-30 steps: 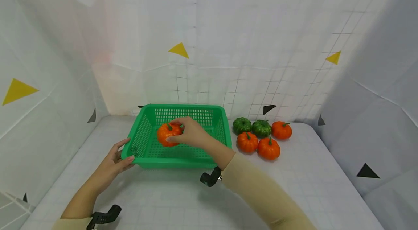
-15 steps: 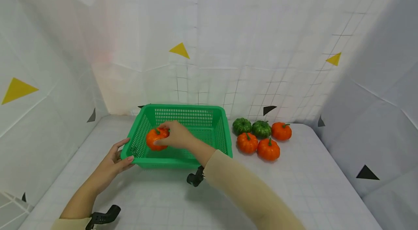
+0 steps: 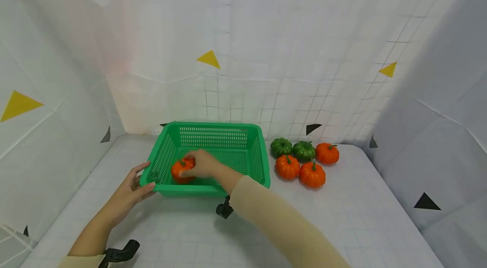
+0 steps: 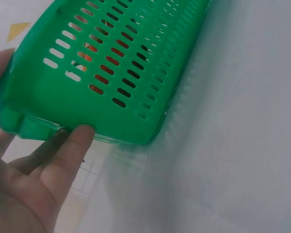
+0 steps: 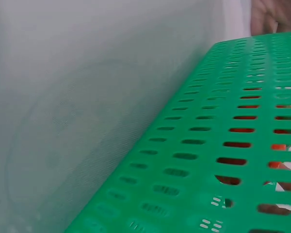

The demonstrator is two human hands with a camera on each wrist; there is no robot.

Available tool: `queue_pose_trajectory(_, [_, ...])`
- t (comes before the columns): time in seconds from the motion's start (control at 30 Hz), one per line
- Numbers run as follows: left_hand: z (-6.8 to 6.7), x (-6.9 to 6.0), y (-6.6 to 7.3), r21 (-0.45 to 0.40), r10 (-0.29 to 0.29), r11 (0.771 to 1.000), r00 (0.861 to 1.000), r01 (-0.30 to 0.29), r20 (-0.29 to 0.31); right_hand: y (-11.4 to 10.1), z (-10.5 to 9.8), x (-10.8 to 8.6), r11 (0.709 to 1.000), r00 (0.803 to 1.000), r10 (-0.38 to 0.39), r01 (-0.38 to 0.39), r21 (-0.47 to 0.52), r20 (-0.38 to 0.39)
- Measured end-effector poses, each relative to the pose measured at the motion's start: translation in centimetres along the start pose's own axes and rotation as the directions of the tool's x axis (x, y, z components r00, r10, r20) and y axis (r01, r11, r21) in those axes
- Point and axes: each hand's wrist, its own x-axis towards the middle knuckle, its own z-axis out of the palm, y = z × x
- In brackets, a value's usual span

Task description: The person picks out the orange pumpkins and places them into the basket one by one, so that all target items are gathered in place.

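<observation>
A small orange pumpkin (image 3: 177,170) sits low in the left part of a green plastic basket (image 3: 205,190). My right hand (image 3: 207,164) holds it from the right, thumb on its near side and fingers over its top. Whether its underside touches the basket floor is hidden. My left hand (image 3: 127,195) grips the basket's front left corner by the rim. In the left wrist view, the fingers of the left hand (image 4: 43,184) lie against the slotted basket (image 4: 43,92). Orange shows through the slots in both wrist views; the basket wall (image 5: 184,155) hides my right hand in its own view.
Right of the basket is a cluster of small pumpkins: two green, one (image 3: 281,148) beside the other (image 3: 304,151), and three orange, at the back (image 3: 327,154) and in front (image 3: 288,167), (image 3: 312,175). White sheeting (image 3: 243,48) walls the table (image 3: 365,217) at back and sides.
My right hand has carried the orange pumpkin leftward, then lowered it deeper into the basket. The left hand and basket have stayed nearly still.
</observation>
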Motion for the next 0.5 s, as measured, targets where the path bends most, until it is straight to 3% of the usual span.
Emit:
queue_pose_trajectory(0.27, [-0.1,-0.1,-0.1,-0.007,0.003,1.000,1.000,-0.003,0.006,0.5,1.1,0.1,1.000,0.999,-0.001,0.001,0.012,0.039])
queue_pose_trajectory(0.5, [0.0,0.1,-0.1,-0.015,0.005,1.000,1.000,-0.005,0.001,0.8,0.9,0.2,0.998,0.999,0.029,-0.031,0.053,0.044])
